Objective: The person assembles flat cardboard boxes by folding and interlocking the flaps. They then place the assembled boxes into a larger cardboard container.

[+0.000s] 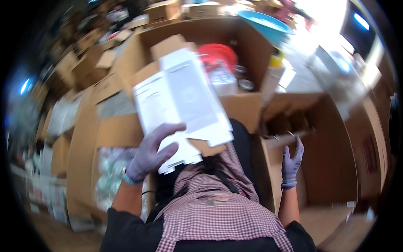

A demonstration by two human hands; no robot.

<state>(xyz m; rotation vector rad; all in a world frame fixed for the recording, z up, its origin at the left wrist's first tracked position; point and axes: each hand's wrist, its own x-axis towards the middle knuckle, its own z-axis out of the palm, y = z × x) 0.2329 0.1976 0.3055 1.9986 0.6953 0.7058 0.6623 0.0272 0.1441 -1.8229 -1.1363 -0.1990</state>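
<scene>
Head view: L hand (151,155), in a grey glove, is at the lower-left edge of the flattened white cartons (195,98), thumb & index finger wide apart w/ a gap btwn them; whether any of its fingers touch the cartons, can't tell. R hand (290,167), also gloved, is well apart from L, over the open RH cardboard box (331,155), fingers pointing up/away, thumb & index apart, nothing seen btwn them. Cartons lie flat & overlapping in front of the person, tilted a bit, w/ brown cardboard (168,47) showing at the far end, & they reach over the near side of a big open cardboard box (184,29). In that box, R of the cartons: red bowl (218,54), clear plastic pack (222,84) just beside it, small round metallic pcs (246,85) nearby. Yellow-topped cylinder (275,67) stands at the box's R side; blue basin (266,26) is beyond. RH box has cardboard dividers (298,119) at its far end. Left of the person, another open box (82,168) holds plastic-wrapped greenish items (110,176). Checked apron (222,218) is at bottom ctr. Bkgd: more cardboard boxes, blurred.
</scene>
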